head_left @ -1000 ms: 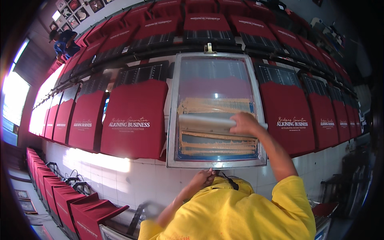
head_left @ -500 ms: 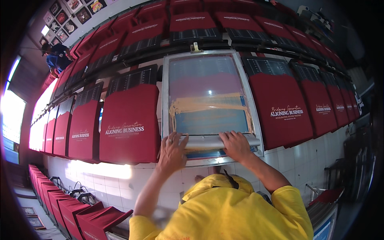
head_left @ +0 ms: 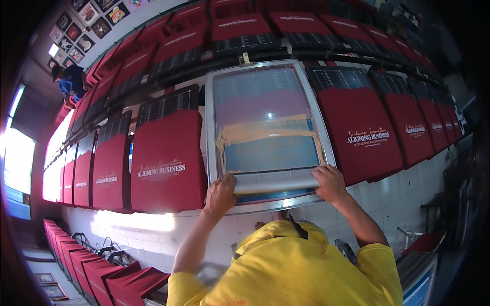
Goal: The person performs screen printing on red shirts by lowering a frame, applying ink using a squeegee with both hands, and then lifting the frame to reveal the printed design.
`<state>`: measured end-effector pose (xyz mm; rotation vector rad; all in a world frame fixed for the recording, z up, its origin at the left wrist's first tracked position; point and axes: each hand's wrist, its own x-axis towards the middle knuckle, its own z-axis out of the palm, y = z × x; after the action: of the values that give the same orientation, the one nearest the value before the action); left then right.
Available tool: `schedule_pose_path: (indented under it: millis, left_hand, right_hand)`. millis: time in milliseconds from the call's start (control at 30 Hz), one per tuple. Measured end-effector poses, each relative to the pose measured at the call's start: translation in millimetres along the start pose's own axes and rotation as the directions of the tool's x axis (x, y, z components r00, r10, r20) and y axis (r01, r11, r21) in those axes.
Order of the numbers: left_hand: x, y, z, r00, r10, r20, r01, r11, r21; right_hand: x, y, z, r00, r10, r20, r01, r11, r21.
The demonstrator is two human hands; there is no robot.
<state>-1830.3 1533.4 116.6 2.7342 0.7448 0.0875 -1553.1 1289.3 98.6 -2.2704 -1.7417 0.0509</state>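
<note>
And here's the silver squeegee [head_left: 275, 181], lying crosswise over the near part of the screen frame [head_left: 319, 115], with both hands on it! The left hand [head_left: 221, 195] has its grip curled closed round the left end, knuckles up, covering that tip completely; the right hand [head_left: 329, 184] is clamped over the other end, its grip just as snug, though the fingers underneath can't be seen from up here. Look along the bar: its blade edge is out of sight, so whether it meets the mesh [head_left: 263, 153] all the way across, I cannot tell! Beyond it, tan ink [head_left: 265, 126] runs in a thick band with a smeared edge down each side, and through the hazy upper mesh a maroon garment shows only faintly, any print beneath the ink impossible to make out. Just left and right, a printed garment [head_left: 166, 153] and another printed garment [head_left: 365, 135] lie on black boards, small lettering blurred, while the rows shrink and bend away into the dark rim. Upper left, a co-worker [head_left: 74, 79] in dark blue, tiny, hands unclear! Down below, the yellow shirt [head_left: 301, 265] is cut off by the lower edge, hiding much of the tiled floor [head_left: 138, 232]
</note>
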Motion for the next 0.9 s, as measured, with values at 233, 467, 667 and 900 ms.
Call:
schedule_pose_path:
  millis: [233, 467, 667, 900]
  left_hand:
    - [-47.0, 6.4, 32.4, 0.978, 0.102, -0.184, -0.093, 0.994, 0.057]
    - [1.9, -25.0, 40.9, 0.974, 0.141, -0.177, -0.119, 0.984, 0.132]
    - [85.3, -47.7, 15.6, 0.996, 0.052, -0.076, -0.047, 0.997, 0.061]
    - [118.1, -45.2, -26.1, 0.999, 0.012, -0.04, -0.011, 0.999, 0.034]
  right_hand:
    - [-30.5, -19.8, -4.2, 0.999, -0.052, -0.005, 0.052, 0.999, -0.003]
    - [20.2, 10.2, 19.0, 0.995, -0.064, -0.072, 0.062, 0.998, -0.032]
    - [106.4, 48.1, 15.3, 0.999, -0.045, 0.009, 0.045, 0.998, -0.033]
    - [146.7, 56.1, -16.4, 0.992, 0.014, 0.126, -0.012, 1.0, -0.021]
